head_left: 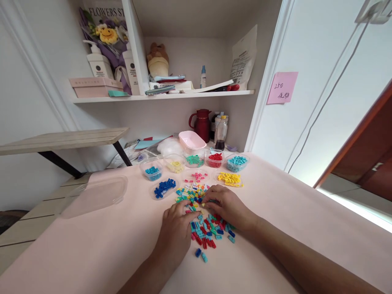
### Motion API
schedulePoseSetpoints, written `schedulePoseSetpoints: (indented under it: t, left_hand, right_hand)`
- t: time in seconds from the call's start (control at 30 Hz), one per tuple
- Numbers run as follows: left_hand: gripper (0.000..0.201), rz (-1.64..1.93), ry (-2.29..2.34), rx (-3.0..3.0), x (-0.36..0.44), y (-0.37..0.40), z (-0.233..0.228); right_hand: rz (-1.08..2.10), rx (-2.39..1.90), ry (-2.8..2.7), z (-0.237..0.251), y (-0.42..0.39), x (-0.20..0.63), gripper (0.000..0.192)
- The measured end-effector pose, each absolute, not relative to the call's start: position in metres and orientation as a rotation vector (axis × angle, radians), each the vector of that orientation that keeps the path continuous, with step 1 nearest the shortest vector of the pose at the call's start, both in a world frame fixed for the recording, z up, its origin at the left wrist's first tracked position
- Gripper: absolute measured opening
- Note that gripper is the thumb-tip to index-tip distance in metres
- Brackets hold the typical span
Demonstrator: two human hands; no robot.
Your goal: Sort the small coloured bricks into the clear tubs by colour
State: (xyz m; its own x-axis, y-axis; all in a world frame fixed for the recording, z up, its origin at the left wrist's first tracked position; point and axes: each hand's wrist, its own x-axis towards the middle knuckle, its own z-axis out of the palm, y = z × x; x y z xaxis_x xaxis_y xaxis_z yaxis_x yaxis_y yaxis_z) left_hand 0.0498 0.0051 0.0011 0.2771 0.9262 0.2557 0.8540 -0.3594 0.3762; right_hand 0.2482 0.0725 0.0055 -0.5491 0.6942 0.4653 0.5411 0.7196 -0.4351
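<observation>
While palm-down on the mixed brick pile, left hand and right hand, fingers loosely curled, grip unclear.

A loose heap of small bricks (red, blue, teal, yellow) lies scattered flat on the tabletop.

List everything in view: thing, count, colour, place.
mixed bricks: one pile, many colours, table centre under the hands
sorted tubs: five, clear, holding blue, yellow, green, red, teal bricks, behind the pile
flat lids: three, holding dark blue, pink, yellow bricks
pink box: one, behind the tubs
red jug: one, back corner
clear lid: one, table left
pink note: one, right wall
left hand: on the pile
right hand: on the pile
</observation>
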Motion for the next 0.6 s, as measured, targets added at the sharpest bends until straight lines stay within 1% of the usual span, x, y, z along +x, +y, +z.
schedulePoseSetpoints:
  t: [0.3,0.6]
  left_hand:
    - [0.059,0.65,1.661,2.392,0.0487,0.0043,-0.003]
    - [0.057,0.645,1.668,2.357,0.0481,0.0035,-0.002]
  right_hand:
    - [0.318,-0.838,-2.389,0.0014,0.0727,0.2476,0.011]
    - [0.372,-0.921,-2.303,0.0107,0.0697,0.2537,0.013]
